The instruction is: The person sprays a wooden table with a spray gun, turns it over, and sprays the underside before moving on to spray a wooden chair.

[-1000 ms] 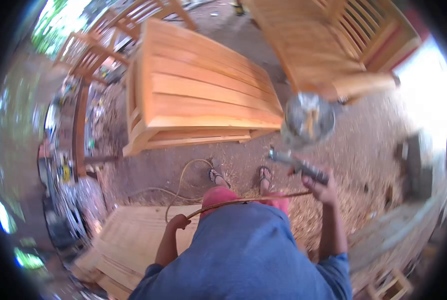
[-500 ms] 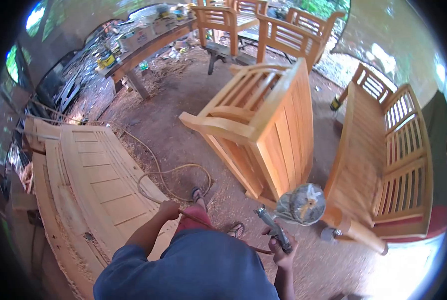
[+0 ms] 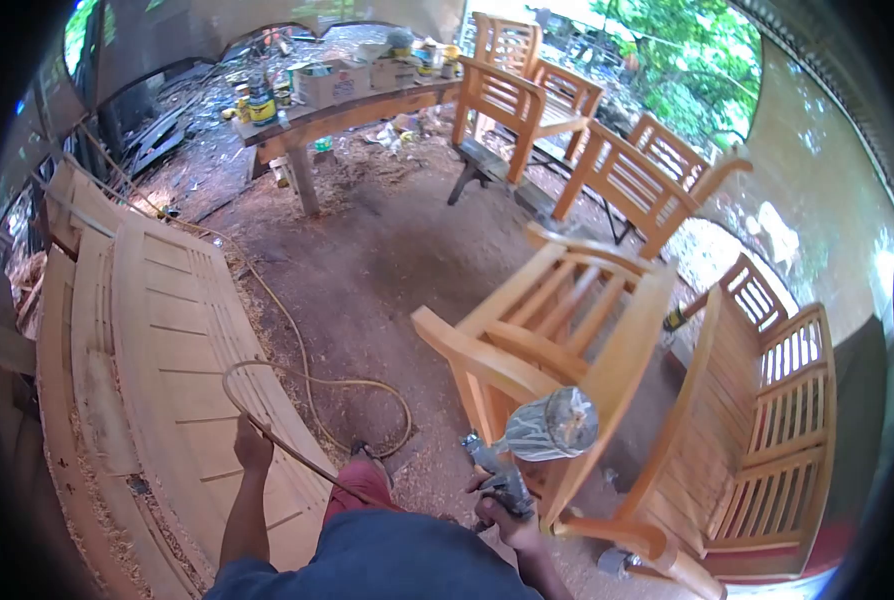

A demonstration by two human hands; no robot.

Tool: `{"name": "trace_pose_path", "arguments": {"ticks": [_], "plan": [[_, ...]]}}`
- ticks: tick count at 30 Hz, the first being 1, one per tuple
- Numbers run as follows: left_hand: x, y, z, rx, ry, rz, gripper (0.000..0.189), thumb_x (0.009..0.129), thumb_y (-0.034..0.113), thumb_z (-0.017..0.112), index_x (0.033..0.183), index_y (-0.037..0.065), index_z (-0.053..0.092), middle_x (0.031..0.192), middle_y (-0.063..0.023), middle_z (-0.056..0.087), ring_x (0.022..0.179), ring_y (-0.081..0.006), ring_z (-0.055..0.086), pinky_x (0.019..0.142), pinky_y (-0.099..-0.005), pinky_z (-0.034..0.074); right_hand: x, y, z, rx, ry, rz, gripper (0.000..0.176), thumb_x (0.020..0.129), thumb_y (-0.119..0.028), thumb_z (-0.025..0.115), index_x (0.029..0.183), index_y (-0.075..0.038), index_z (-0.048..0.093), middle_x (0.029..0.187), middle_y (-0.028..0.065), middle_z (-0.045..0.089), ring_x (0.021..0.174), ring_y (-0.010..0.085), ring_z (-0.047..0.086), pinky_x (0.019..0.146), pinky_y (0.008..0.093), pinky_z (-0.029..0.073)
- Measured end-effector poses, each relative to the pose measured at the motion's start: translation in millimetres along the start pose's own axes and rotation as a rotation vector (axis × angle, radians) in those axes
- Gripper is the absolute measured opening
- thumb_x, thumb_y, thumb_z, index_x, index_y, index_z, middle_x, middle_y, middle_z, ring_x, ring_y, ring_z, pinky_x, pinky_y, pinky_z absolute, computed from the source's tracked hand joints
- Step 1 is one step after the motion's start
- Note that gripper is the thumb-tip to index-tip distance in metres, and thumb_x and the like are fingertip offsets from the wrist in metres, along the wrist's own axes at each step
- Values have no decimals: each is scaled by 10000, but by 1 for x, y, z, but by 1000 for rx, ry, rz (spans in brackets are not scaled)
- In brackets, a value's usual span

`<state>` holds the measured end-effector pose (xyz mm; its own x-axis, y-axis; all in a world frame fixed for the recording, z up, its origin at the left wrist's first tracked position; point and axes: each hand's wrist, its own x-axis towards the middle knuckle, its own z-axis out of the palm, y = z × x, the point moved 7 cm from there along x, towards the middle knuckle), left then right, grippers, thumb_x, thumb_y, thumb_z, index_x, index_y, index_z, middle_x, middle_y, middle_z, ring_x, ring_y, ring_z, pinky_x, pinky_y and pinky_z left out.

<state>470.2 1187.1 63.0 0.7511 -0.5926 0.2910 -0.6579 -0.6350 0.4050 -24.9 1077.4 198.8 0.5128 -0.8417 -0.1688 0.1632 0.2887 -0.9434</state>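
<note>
My right hand [image 3: 507, 518] is wrapped round the handle of a spray gun [image 3: 500, 478]. A cup [image 3: 557, 425] that looks wrapped in plastic sits on the gun, tilted to the right. My left hand [image 3: 254, 443] grips an air hose [image 3: 302, 460], a thin brown line that passes over my lap and loops on the floor. Just beyond the gun stands a tipped wooden chair [image 3: 517, 345] with a slatted part facing up; the cup hides some of it. Below my left hand lies a wooden panel door [image 3: 182, 375].
A slatted wooden bench [image 3: 722, 430] runs along the right. More wooden chairs [image 3: 632, 180] stand at the back. Cans [image 3: 260, 108] and boxes [image 3: 335, 82] cover a work table [image 3: 367, 114] at the back left. Shavings lie along the boards [image 3: 77, 480] on the left.
My left hand has moved left and away from my lap with the hose. The spray gun has moved left, its cup now in front of the chair. My view has shifted, showing more of the back.
</note>
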Motion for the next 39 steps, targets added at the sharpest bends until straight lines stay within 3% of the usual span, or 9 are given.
{"name": "trace_pose_path", "arguments": {"ticks": [4,6,8,10,13,24,30,36,39], "plan": [[23,-48,60,-323,-125,-278,585,873,160,634,1343,18,316,923,-185,635,769,-325,662,668,-433,519,69,4,42,11,34,-10,406,947,-138,551,1299,15,419,1024,139,574,571,87,466,523,251,381],[15,-85,134,-893,-397,-691,469,904,163,593,1276,-15,370,867,-147,629,515,-232,630,428,-311,504,99,-3,62,34,110,-7,411,957,-156,540,1315,1,413,1048,147,574,557,94,473,515,254,392],[13,-52,138,-804,-775,-706,337,918,194,553,1180,-9,495,885,-151,664,612,-239,681,458,-321,521,133,-14,84,55,200,-15,407,963,-176,534,1319,-16,418,1051,150,577,542,107,482,507,257,407],[16,-23,141,-545,-951,-328,315,917,261,555,1072,-6,619,869,-124,693,647,-191,687,563,-315,544,165,-13,96,78,237,-75,411,965,-187,534,1325,-26,418,1052,147,577,536,118,489,504,267,425],[20,20,105,-307,-1021,6,439,838,299,633,1207,61,617,1014,-183,682,913,-352,668,794,-396,540,195,-21,118,106,259,-110,428,968,-209,531,1349,-62,401,1062,145,570,541,139,502,512,296,454],[72,-55,80,192,-447,-324,487,827,257,649,1294,202,522,1030,-202,559,865,-361,628,680,-501,523,323,-22,186,240,128,63,403,985,-121,489,1373,-151,383,1096,86,544,581,137,521,590,349,495],[195,-39,92,44,-76,10,359,786,177,657,1133,102,608,1095,-247,560,930,-408,604,760,-500,495,425,-40,216,145,27,26,477,966,-95,519,1415,-153,367,1073,70,554,549,111,488,558,327,480],[386,10,120,-93,-25,351,246,820,143,587,1061,103,623,1083,-237,584,998,-379,608,790,-482,491,550,-42,228,262,106,-50,522,937,-36,506,1421,-164,358,1062,61,555,498,85,431,509,291,440],[472,9,198,-86,-392,252,248,809,156,602,1052,114,627,1092,-227,589,941,-369,634,766,-495,497,618,-36,226,295,214,-166,453,924,-15,514,1343,-157,415,1036,59,563,528,102,452,535,314,451]]}}
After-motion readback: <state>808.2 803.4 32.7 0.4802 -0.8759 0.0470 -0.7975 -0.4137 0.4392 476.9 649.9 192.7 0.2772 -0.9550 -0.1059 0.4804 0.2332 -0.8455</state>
